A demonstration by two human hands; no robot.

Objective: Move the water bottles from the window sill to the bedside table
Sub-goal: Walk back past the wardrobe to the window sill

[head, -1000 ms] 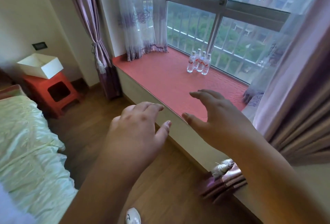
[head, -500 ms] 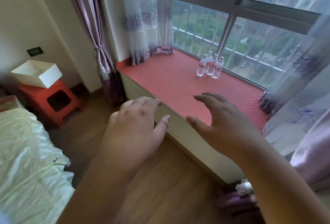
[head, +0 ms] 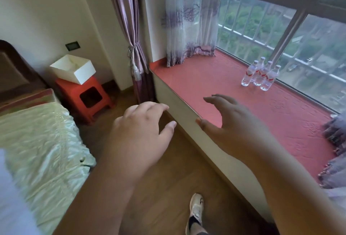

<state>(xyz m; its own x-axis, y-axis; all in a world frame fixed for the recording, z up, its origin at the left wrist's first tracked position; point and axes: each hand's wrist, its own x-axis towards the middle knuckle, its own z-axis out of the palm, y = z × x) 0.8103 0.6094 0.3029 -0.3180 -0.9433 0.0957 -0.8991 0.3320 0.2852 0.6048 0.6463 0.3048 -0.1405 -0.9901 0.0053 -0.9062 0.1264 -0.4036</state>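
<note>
Several small clear water bottles with red labels stand upright in a tight cluster on the red window sill, close to the glass. My right hand hovers over the sill's near edge, fingers spread and empty, well short of the bottles. My left hand is held out over the wooden floor beside the sill, open and empty too. The bedside table is a red plastic stool at the left, with a white open box on top of it.
A bed with a pale green cover fills the lower left, a dark headboard behind it. Purple curtains hang between stool and sill; sheer curtain folds lie on the sill's right end. My shoe is on the wooden floor.
The view has swung left and stepped back slightly, so the bottles now sit further right and the stool is more central. Both hands stay spread and empty.
</note>
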